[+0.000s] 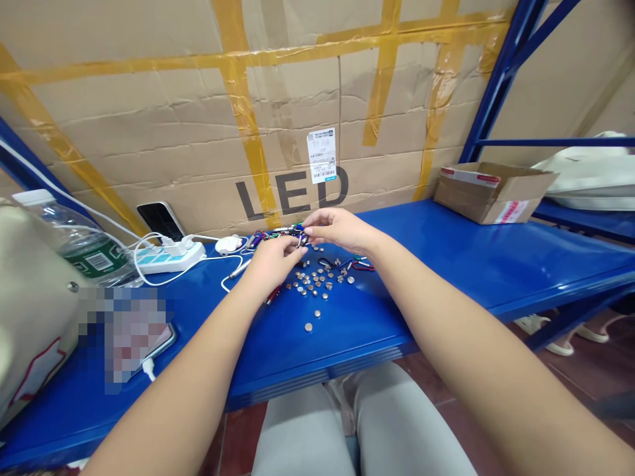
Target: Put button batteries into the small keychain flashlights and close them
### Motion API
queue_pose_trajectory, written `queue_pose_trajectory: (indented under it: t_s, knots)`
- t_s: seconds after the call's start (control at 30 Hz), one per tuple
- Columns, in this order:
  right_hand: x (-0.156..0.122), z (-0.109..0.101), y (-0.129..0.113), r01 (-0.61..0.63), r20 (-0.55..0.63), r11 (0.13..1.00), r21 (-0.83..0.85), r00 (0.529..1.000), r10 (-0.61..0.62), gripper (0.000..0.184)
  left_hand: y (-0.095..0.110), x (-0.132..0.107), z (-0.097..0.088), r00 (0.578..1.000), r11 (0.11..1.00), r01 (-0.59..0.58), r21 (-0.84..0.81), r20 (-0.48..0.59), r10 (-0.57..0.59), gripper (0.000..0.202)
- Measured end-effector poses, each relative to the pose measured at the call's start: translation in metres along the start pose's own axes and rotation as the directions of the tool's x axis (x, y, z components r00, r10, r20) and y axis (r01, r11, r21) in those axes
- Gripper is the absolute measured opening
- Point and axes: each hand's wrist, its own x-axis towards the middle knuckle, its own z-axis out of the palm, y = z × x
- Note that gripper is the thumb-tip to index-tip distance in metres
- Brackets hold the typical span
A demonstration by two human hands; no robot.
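Observation:
My left hand (278, 259) and my right hand (338, 231) meet over the middle of the blue shelf, fingertips pinched close together. Between them is a small dark, shiny piece (301, 239), mostly hidden by the fingers, whose kind I cannot make out. Just behind the hands lies a pile of colourful slim metal pieces (258, 238). Several small round silvery discs (310, 287), like button cells, are scattered in front. A red carabiner clip (363, 266) and a dark carabiner clip (326, 263) lie below my right hand. Something red (272, 295) shows by my left wrist.
On the left stand a water bottle (94, 241), a power strip (171, 256) with white cables, a charging phone (143, 340) and a cream bag (34, 297). A large taped carton (198, 132) backs the blue shelf (446, 264). A small open box (491, 192) sits at right.

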Motion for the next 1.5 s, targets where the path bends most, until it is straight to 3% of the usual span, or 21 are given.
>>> queue_pose_trajectory:
  t_s: [0.13,0.33,0.47,0.73,0.93,1.1,1.5]
  knots:
    - [0.000,0.000,-0.002,-0.016,-0.019,0.999,0.047,1.000,0.017,0.008,0.001,0.000,-0.003,0.999,0.999,-0.031,-0.016,-0.033,0.031,0.023]
    - [0.001,-0.004,-0.002,-0.083,0.036,0.967,0.241,0.996,0.077,0.011,-0.005,0.000,-0.003,0.973,0.983,-0.181,-0.024,-0.147,0.176,0.029]
    - [0.001,-0.006,-0.001,-0.082,0.070,0.955,0.284,0.995,0.064,0.013,-0.007,0.001,-0.004,0.954,0.969,-0.247,0.027,-0.166,0.248,0.028]
    - [-0.003,-0.017,-0.003,-0.094,0.131,0.966,0.241,0.989,0.063,0.017,0.000,0.000,-0.004,0.922,0.925,-0.357,0.128,-0.114,0.371,0.025]
    - [-0.005,-0.026,-0.002,-0.149,0.265,0.955,0.257,0.961,0.079,0.024,0.000,-0.001,0.001,0.863,0.862,-0.486,0.146,-0.081,0.500,0.021]
    - [-0.005,-0.027,0.000,-0.160,0.309,0.965,0.210,0.947,0.090,0.026,0.000,0.000,0.003,0.833,0.820,-0.536,0.204,-0.032,0.552,0.020]
    - [-0.002,-0.020,0.002,-0.005,0.317,0.999,-0.047,0.948,0.020,0.020,-0.001,-0.001,0.001,0.906,0.894,-0.421,0.155,0.010,0.424,0.021]
